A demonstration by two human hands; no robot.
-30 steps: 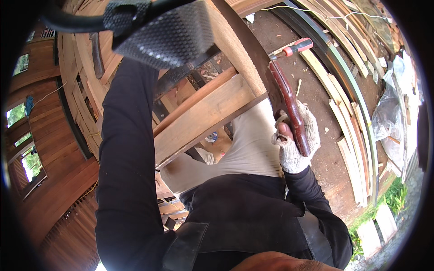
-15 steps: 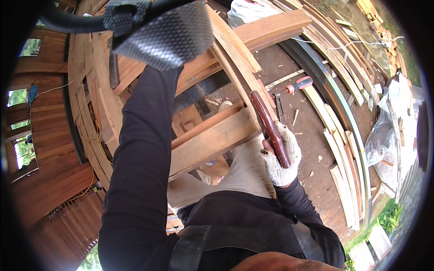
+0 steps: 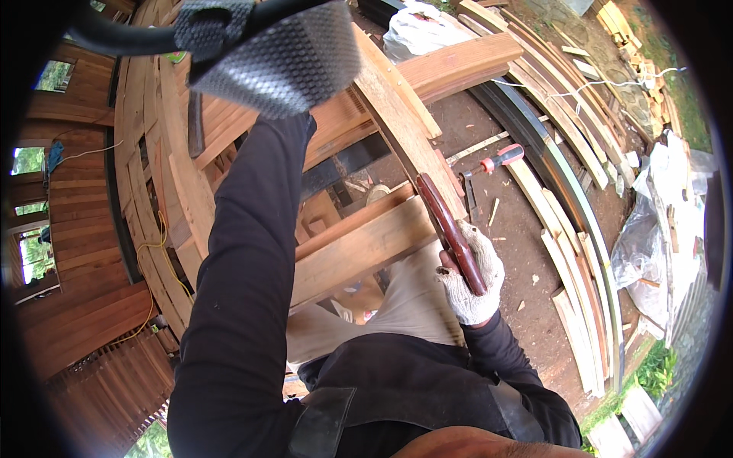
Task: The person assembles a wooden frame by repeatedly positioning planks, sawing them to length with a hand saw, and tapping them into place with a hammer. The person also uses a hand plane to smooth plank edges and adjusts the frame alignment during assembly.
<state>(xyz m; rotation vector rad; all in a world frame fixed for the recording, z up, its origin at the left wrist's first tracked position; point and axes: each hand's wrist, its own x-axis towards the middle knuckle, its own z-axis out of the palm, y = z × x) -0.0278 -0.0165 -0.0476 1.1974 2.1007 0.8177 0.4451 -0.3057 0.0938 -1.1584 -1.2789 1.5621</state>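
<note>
In a white knit glove, my right hand (image 3: 475, 276) is closed around a glossy red-brown stick-like handle (image 3: 452, 233). The handle slants with its far end over the edge of a long timber beam (image 3: 393, 126). My left arm (image 3: 248, 252), in a dark sleeve, reaches far forward across the timbers. A grey textured strap (image 3: 286, 69) close to the camera covers my left hand, so its fingers are hidden. Just beyond my right hand sits a clamp with a red and black grip (image 3: 502, 158), beside the beam.
A shorter board (image 3: 366, 252) crosses in front of my legs. Long strips of wood (image 3: 569, 252) and a dark metal-looking beam (image 3: 553, 153) lie on the dirt ground at right. Clear plastic sheeting (image 3: 649, 252), a white bag (image 3: 424, 30) and a yellow cord (image 3: 156, 244) are around.
The whole view has shifted slightly, with the beam and clamp lower in the picture. My right hand and the handle appear slightly lower too; its grip looks the same.
</note>
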